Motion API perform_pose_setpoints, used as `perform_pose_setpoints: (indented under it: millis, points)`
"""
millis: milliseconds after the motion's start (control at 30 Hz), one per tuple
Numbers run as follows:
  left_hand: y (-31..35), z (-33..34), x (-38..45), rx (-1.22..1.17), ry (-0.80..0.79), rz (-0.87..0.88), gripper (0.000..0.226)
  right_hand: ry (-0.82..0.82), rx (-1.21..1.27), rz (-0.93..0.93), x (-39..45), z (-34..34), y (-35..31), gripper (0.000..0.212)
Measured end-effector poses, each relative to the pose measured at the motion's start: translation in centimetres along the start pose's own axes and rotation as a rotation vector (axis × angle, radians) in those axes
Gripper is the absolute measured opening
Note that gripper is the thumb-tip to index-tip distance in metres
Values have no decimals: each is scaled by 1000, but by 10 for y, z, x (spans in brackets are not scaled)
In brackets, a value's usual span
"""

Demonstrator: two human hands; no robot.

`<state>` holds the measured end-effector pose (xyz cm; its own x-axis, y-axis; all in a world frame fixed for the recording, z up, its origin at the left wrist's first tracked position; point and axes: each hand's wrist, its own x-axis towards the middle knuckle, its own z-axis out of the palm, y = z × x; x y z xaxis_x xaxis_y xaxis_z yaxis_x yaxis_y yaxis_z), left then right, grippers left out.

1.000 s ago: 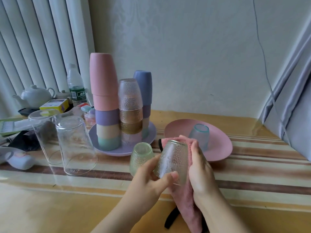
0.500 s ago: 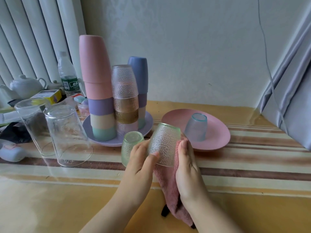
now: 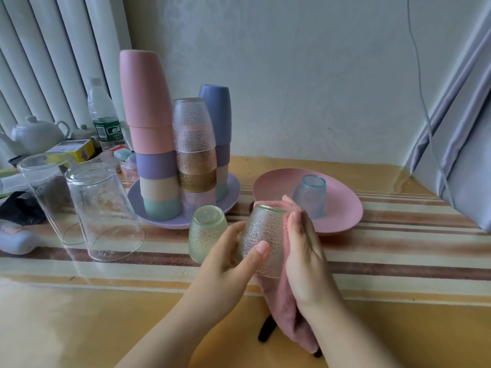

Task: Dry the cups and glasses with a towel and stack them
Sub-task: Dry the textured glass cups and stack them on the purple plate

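- Left hand (image 3: pixel 225 264) grips the dimpled glass (image 3: pixel 263 240), thumb across its near wall, fingers curled behind. Glass is held off the table, base up, tilted slightly, over the near-centre of the table (image 3: pixel 398 261).
- Right hand (image 3: pixel 305 261) lies flat, fingers straight, pressing the pink towel (image 3: pixel 276 296) against the glass's right side. Towel wraps behind the glass and hangs down to the table.
- Risk: wet textured glass held by one thumb and fingertips. Side push from the towel hand could twist it out of the grip and drop it on the table.
- Risk: green dimpled glass (image 3: pixel 207 232) stands upside down just beside the left knuckles. A wider wipe stroke likely knocks it.
- Risk: hanging towel tail drags on the table, and a dark strap (image 3: pixel 265 332) lies under it. Can't tell what the strap belongs to; it may snag.
- Stacking targets sit on the purple plate (image 3: pixel 233 189) towards the far left: tall pastel cup stack (image 3: pixel 151 134), glass stack (image 3: pixel 195 147), blue cup stack (image 3: pixel 218 120). All tall and close together; the top-heavy pastel one could tip if bumped while adding a glass.
- Pink plate (image 3: pixel 342 211), far right of centre, holds a blue-tinted glass (image 3: pixel 309 195) upside down, apparently not dried yet.
- Two large clear glasses (image 3: pixel 101 211) stand inverted at the left edge, beside the reach path to the stacks.
- Far-left clutter: teapot (image 3: pixel 37 134), water bottle (image 3: pixel 103 115), small boxes.
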<state>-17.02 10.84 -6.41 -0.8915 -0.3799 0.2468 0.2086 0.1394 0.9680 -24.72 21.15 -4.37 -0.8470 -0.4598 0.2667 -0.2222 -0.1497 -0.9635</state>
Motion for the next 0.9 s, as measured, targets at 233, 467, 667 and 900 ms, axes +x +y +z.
perform_pose_setpoints:
  millis: [233,467,667,900]
  points:
    - [-2,3,4,-358,57,-144,58,9,235,257,-1,5,-2,51]
    - [-5,2,7,-11,243,49,51,44,109,221,-5,12,-1,36]
    - [-7,9,-5,167,279,135,63,70,73,141,-8,12,2,30]
    - [4,-2,0,184,97,8,33,26,-29,89,-11,12,-2,59]
